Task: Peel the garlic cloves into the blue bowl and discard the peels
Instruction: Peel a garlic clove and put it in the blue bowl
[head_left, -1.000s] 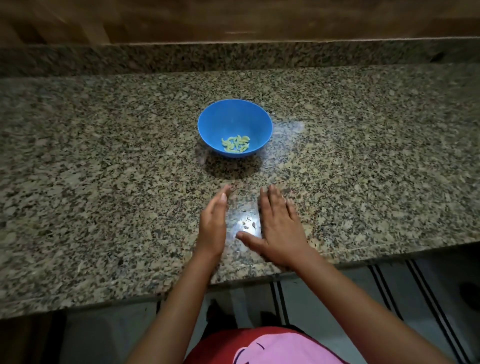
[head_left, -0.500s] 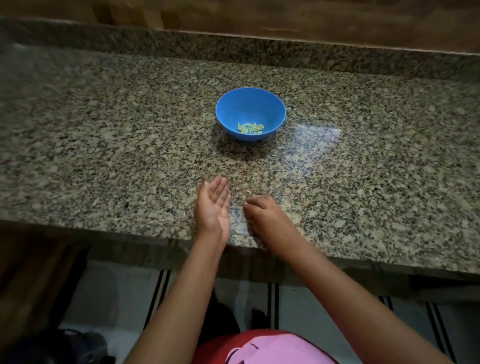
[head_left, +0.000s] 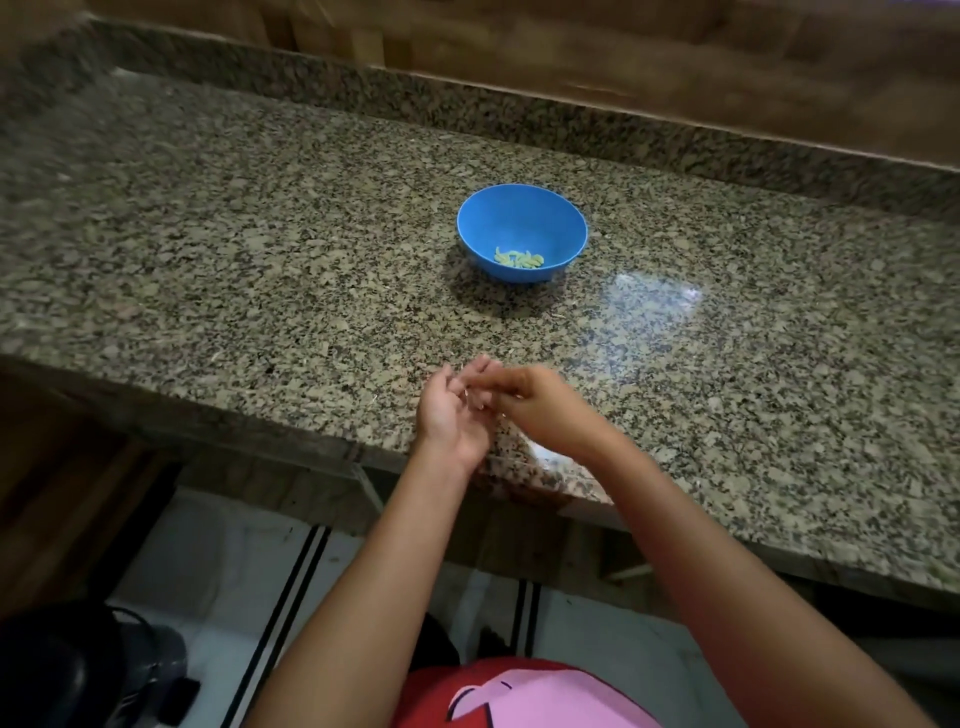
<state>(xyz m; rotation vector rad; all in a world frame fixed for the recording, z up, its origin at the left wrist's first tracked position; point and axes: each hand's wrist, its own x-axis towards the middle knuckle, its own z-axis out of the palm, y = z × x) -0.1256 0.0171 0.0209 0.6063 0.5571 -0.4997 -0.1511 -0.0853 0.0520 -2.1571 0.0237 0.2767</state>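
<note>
Peeled cloves (head_left: 519, 258): heaped in bottom of blue bowl (head_left: 522, 208), upright on granite counter (head_left: 260, 260), well apart from both hands. No unpeeled cloves visible on counter.

Peel scraps: a second ago scattered on counter between two flat hands; now absent from that patch. Probably gathered into left hand (head_left: 451, 415), though too small and blurred to confirm.

Left hand: turned from edge-on sweeping pose to palm-up, loosely cupped over counter's front edge. Right hand (head_left: 543, 408): lifted off counter, fingertips bunched narrow and pressed into left palm, pinching at the gathered scraps.

Meaning for task: peeling judged complete, sweep-up finished, discard step under way. Remaining: carry scraps to waste without spilling from cupped palm. Dark round object (head_left: 78, 670) on floor, lower left.
</note>
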